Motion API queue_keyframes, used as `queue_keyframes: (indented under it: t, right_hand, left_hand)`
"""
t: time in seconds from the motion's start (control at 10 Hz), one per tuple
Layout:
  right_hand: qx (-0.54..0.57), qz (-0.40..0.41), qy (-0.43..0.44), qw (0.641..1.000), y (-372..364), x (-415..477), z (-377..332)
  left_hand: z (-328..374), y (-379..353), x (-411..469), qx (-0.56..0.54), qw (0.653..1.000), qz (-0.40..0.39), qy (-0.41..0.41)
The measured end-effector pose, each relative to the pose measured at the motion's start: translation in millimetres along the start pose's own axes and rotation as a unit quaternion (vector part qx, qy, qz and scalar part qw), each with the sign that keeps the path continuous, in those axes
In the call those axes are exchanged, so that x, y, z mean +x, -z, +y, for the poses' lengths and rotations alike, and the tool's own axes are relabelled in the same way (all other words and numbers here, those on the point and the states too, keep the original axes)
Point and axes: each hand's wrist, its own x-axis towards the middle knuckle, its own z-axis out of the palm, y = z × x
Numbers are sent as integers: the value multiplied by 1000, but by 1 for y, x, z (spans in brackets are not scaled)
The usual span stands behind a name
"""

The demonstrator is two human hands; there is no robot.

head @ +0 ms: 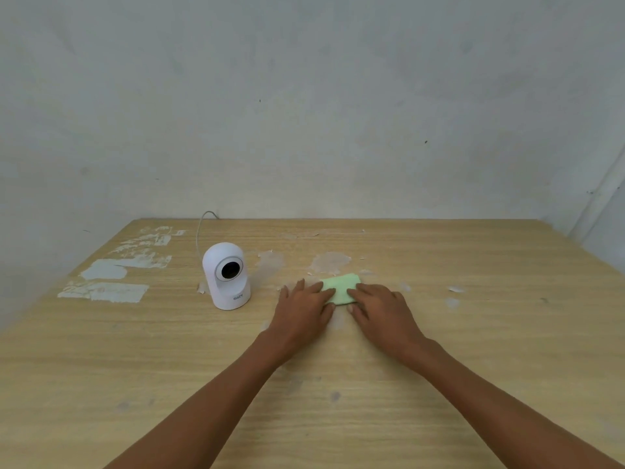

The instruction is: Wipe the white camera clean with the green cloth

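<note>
A white camera (227,275) with a round black lens stands upright on the wooden table (169,350), left of centre. A small folded green cloth (341,287) lies flat on the table to the camera's right. My left hand (302,311) rests palm down with its fingertips on the cloth's left edge. My right hand (384,311) lies palm down with its fingertips on the cloth's near right part. Both hands press on the cloth; neither grips it. Neither hand touches the camera.
A thin white cable (200,228) runs from behind the camera over the table's far edge. Patches of torn white paper residue (108,272) mark the table's left and middle. A grey wall (304,113) stands right behind the table.
</note>
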Motion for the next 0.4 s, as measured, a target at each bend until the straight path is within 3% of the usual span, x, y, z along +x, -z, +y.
queue_keyframes:
  t: [0.2,0.4]
  right_hand:
    - [-32,-3,-33,999,-12,4,-17]
    - [17,19,-35,999,-5,6,-12]
  left_hand:
    - [-6,3,7,-1,1000,-8,1]
    - [-10,11,4,-34,999,23,-1]
